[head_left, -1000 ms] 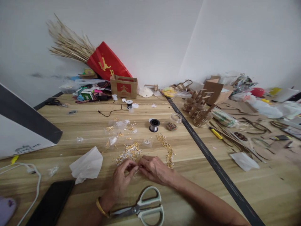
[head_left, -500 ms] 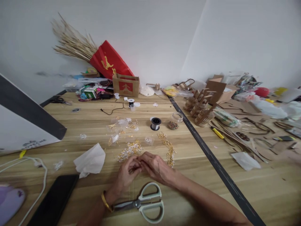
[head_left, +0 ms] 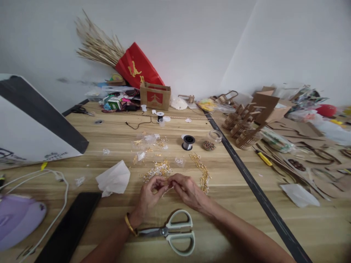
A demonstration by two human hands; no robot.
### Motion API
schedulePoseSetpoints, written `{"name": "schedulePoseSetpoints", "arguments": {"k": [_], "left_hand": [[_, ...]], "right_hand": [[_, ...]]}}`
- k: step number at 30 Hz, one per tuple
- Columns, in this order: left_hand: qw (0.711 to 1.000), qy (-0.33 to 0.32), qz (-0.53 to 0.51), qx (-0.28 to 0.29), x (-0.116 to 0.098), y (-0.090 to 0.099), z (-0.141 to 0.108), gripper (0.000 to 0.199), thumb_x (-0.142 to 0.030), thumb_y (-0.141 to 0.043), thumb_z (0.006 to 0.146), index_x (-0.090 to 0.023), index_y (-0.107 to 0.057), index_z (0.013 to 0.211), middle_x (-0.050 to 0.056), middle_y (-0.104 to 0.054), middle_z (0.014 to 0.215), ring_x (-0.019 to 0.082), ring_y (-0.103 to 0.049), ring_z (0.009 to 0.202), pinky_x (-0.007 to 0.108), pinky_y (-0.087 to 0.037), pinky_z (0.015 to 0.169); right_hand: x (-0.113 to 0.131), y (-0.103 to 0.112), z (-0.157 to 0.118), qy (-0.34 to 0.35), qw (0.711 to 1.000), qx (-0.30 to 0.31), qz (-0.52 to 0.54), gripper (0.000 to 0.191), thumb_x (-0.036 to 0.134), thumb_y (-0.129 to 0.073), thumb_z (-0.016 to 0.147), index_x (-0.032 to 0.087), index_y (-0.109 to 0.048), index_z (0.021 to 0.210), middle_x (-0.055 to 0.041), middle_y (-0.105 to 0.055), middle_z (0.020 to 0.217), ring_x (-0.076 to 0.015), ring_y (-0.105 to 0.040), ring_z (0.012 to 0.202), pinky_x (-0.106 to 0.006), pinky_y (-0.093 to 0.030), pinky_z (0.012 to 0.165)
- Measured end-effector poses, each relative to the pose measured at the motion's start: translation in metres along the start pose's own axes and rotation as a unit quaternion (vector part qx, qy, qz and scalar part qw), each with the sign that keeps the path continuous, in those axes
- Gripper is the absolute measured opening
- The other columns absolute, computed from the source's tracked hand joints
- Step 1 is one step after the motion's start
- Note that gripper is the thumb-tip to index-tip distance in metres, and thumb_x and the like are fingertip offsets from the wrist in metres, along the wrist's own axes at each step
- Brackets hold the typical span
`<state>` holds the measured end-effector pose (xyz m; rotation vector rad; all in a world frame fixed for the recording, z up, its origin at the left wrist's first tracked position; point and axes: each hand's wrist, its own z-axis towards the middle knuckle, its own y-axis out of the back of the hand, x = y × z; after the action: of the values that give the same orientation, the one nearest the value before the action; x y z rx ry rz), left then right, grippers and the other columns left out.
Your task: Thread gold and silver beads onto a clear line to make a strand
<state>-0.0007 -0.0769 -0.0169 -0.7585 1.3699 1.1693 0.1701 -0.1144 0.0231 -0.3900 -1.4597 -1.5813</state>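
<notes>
My left hand (head_left: 152,195) and my right hand (head_left: 187,191) meet fingertip to fingertip over the wooden table. Both are closed in a pinch; what lies between the fingers is too small to name, though a thin pale strand seems to hang just below them. Right behind my left hand lies a pile of gold and clear beads (head_left: 159,169). Beaded gold strands (head_left: 202,171) stretch beyond my right hand. Nearer to me, under my wrists, rest scissors (head_left: 181,233) with pale green handles, their blades pointing left.
A spool of wire (head_left: 188,143) and a jar of brown beads (head_left: 209,145) stand farther back. At left are a white tissue (head_left: 114,178), a black phone (head_left: 71,224) and a white cable (head_left: 66,193). Small woven baskets (head_left: 245,137) and a yellow cutter (head_left: 263,157) sit at right.
The view has turned slightly left, so everything appears shifted to the right. My hands stay together, with the fingers slightly rearranged in their pinch.
</notes>
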Motion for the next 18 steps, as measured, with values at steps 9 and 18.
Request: {"name": "schedulePoseSetpoints", "arguments": {"k": [9, 18], "left_hand": [[1.0, -0.027, 0.003, -0.002, 0.001, 0.001, -0.001, 0.01, -0.023, -0.062, 0.072, -0.015, -0.059, 0.079, 0.003, -0.066, 0.073, 0.014, -0.061, 0.068, 0.025, -0.05, 0.063], [0.997, -0.052, 0.057, -0.005, 0.006, 0.0, -0.004, 0.026, -0.018, -0.069, 0.066, -0.018, -0.059, 0.089, 0.003, -0.065, 0.084, 0.014, -0.06, 0.071, 0.026, -0.051, 0.066]], "right_hand": [[-0.002, -0.004, 0.002, -0.025, 0.998, 0.009, 0.054, 0.023, 0.012, -0.039, 0.092, 0.015, -0.06, 0.1, -0.0055, -0.065, 0.088, -0.0141, -0.06, 0.079, -0.024, -0.047, 0.072], [-0.004, -0.006, 0.001, -0.053, 0.991, 0.003, 0.123, 0.029, 0.013, -0.036, 0.093, 0.016, -0.053, 0.117, -0.0066, -0.066, 0.096, -0.0148, -0.063, 0.085, -0.029, -0.05, 0.078]]}}
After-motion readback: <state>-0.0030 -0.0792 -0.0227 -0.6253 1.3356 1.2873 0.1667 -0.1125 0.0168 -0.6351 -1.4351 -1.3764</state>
